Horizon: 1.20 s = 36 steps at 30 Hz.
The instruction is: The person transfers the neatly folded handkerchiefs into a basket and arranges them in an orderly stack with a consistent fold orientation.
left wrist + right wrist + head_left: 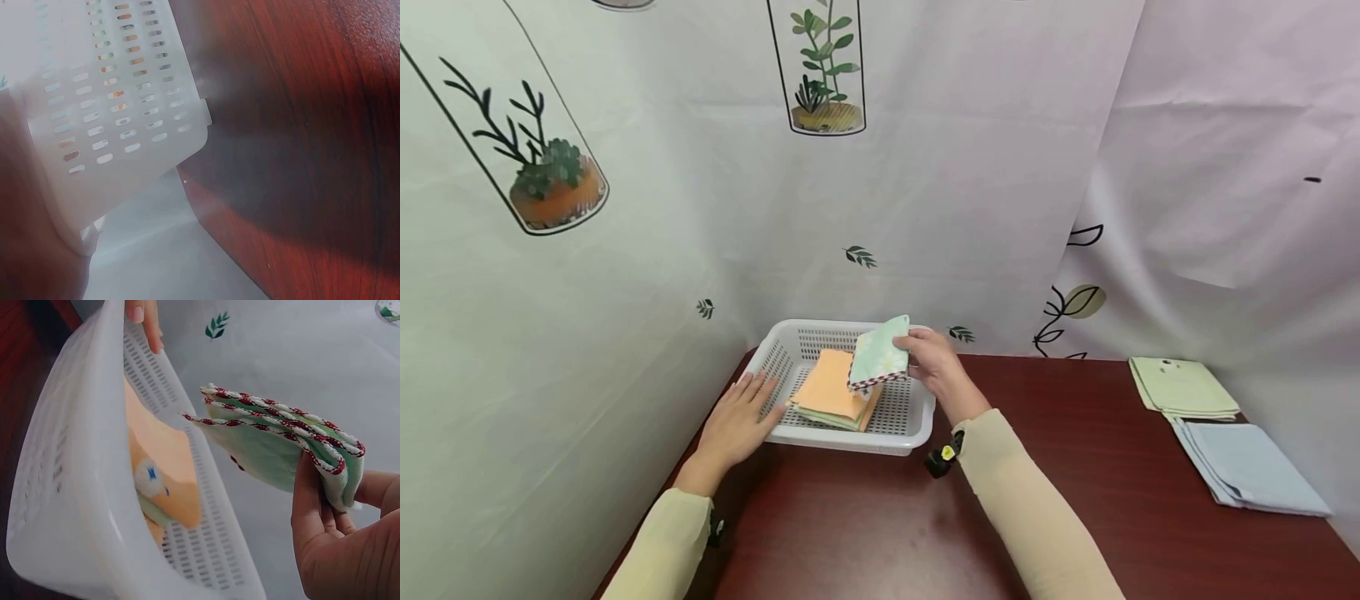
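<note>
Your left hand [735, 425] lies flat at the left rim of the white slotted basket [895, 440], palm down, fingers straight and slightly spread, their tips touching the basket's near-left edge. Your forearm runs back toward you in a pale yellow sleeve [658, 550]. In the right wrist view, one left fingertip [145, 322] hooks over the basket's rim. The left wrist view shows only the basket's slotted wall [119, 106] close up, over the edge of the dark red wooden table [865, 533].

Inside the basket, on its floor, rests a stack of folded cloths with an orange cloth [833, 389] on top and a pale green layer showing beneath it.

Just above the basket's right half, your right hand [934, 364] holds a folded mint-green cloth with red-and-white stitched edging [880, 354]. The thumb and fingers are clamped on the cloth's folded right end, thumb [307, 506] on one face and the other fingers behind. The cloth stands tilted up, clear of the orange cloth, its free corner pointing toward the basket's back wall. Your right forearm angles down and back across the table.

Well to the right of the basket, near the table's right edge, lie a folded light green cloth [1183, 387] and, nearer you, a folded light blue cloth [1251, 467], their edges touching.
</note>
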### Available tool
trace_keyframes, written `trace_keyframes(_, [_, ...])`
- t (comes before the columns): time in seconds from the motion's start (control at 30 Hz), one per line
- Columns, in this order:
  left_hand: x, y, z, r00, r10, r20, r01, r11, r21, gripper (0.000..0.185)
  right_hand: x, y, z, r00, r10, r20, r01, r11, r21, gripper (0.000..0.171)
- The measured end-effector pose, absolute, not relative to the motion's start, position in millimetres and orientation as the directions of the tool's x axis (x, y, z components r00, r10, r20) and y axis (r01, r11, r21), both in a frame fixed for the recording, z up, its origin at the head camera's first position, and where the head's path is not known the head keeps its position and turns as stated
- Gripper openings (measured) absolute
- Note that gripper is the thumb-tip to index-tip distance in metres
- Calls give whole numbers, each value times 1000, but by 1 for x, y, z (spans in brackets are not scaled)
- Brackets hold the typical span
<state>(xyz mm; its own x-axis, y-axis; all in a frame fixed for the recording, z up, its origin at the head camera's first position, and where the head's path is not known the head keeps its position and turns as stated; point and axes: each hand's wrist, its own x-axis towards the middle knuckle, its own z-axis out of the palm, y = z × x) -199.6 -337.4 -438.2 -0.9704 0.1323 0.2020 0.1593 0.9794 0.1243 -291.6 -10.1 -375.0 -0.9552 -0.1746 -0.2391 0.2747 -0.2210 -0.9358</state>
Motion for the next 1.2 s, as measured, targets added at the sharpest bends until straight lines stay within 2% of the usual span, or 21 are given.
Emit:
trace_keyframes(0.3, [-199,-340,-441,-971,126,204,155,979,132,69,-295,-34,-378,-948,-188,-256,300,-266,-916,41])
trace_keyframes(0.8, [-200,-340,-441,-974,121,192,149,979,138,70,-299,-68,-381,-952,-224,-211,278,-334,-901,41])
trace_keyframes(1.2, [-200,-338,-438,-973,123,197,150,980,134,69,-303,-95,-391,-940,-227,-257,331,-411,-849,37])
